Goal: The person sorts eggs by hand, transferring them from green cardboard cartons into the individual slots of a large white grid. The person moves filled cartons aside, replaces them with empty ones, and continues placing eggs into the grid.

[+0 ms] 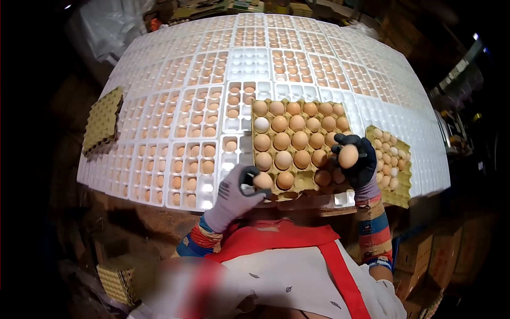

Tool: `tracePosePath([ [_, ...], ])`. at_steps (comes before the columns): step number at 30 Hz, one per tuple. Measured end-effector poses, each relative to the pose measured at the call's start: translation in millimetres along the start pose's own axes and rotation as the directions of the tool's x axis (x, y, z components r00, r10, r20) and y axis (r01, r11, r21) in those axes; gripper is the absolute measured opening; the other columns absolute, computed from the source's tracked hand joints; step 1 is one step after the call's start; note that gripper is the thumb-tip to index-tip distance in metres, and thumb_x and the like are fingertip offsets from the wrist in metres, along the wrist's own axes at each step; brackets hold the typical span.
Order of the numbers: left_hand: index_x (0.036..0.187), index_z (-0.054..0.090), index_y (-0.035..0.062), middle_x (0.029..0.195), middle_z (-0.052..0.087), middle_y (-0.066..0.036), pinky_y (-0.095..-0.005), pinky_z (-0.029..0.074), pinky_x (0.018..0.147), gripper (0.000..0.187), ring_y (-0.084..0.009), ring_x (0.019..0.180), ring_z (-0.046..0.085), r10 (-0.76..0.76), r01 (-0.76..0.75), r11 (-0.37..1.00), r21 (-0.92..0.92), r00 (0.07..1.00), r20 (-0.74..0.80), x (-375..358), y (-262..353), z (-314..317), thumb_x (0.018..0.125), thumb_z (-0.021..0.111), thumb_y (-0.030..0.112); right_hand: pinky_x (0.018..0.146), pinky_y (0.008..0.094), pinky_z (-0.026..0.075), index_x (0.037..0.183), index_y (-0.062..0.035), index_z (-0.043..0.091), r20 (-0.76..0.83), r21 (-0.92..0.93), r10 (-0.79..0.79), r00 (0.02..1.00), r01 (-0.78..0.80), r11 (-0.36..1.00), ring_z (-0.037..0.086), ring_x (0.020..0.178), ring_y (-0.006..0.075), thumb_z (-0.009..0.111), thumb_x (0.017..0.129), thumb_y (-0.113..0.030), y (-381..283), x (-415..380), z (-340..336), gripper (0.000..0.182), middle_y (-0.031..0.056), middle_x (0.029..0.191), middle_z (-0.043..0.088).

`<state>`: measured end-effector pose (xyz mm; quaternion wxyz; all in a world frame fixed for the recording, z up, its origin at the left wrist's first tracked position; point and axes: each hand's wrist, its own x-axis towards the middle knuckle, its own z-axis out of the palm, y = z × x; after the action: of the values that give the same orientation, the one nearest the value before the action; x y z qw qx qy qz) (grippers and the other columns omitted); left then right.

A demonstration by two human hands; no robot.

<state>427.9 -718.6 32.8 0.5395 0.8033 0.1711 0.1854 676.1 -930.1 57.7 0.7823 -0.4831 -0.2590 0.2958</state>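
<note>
A cardboard egg tray [305, 182] full of brown eggs, with one white egg [261, 124], lies on top of white plastic trays in front of me. My left hand [236, 194], in a grey glove, grips a brown egg [263, 181] at the tray's near left corner. At the tray's right edge my right hand [357, 162], in a dark glove, holds another brown egg [348, 156] just above the eggs there.
White plastic egg trays [249, 64], many holding brown eggs, cover a wide surface. A second cardboard tray of eggs [401, 196] lies to the right, an empty cardboard stack [102, 122] at the left, more cardboard trays [118, 282] low at the left.
</note>
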Motion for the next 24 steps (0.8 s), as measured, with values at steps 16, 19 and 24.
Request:
tracePosePath([
  [16, 0.105, 0.059, 0.0057, 0.089, 0.062, -0.01, -0.0324, 0.052, 0.077, 0.034, -0.0205, 0.085, 0.064, 0.126, -0.027, 0.722, 0.691, 0.988, -0.093, 34, 32, 28, 0.077, 0.075, 0.018, 0.087, 0.0334, 0.053, 0.137, -0.0085, 0.048, 0.487, -0.267, 0.329, 0.809, -0.221, 0.938, 0.057, 0.11, 0.0175, 0.064, 0.081, -0.01, -24, 40, 15, 0.058, 0.0098, 0.13, 0.051],
  [19, 0.101, 0.057, 0.007, 0.095, 0.063, -0.01, -0.0307, 0.054, 0.075, 0.023, -0.0231, 0.086, 0.064, -0.114, 0.118, 0.993, 0.006, 0.973, -0.202, 30, 12, 3, 0.082, 0.07, 0.01, 0.081, 0.0392, 0.054, 0.12, -0.019, 0.059, 0.658, -0.748, 0.145, 0.739, 0.618, 0.243, 0.057, 0.106, 0.0304, 0.076, 0.075, -0.026, -22, 23, 50, 0.049, 0.0164, 0.117, 0.05],
  [24, 0.144, 0.041, 0.0141, 0.137, 0.047, -0.017, -0.0356, 0.06, 0.073, 0.071, -0.03, 0.115, 0.059, -0.189, 0.203, 0.686, -0.699, 0.977, 0.097, 47, -6, -35, 0.079, 0.071, 0.015, 0.072, 0.0391, 0.053, 0.098, -0.0144, 0.067, 0.624, -0.728, 0.278, 0.73, 0.673, -0.135, 0.055, 0.102, 0.0295, 0.081, 0.066, -0.033, 5, 4, 85, 0.04, 0.0132, 0.119, 0.047],
])
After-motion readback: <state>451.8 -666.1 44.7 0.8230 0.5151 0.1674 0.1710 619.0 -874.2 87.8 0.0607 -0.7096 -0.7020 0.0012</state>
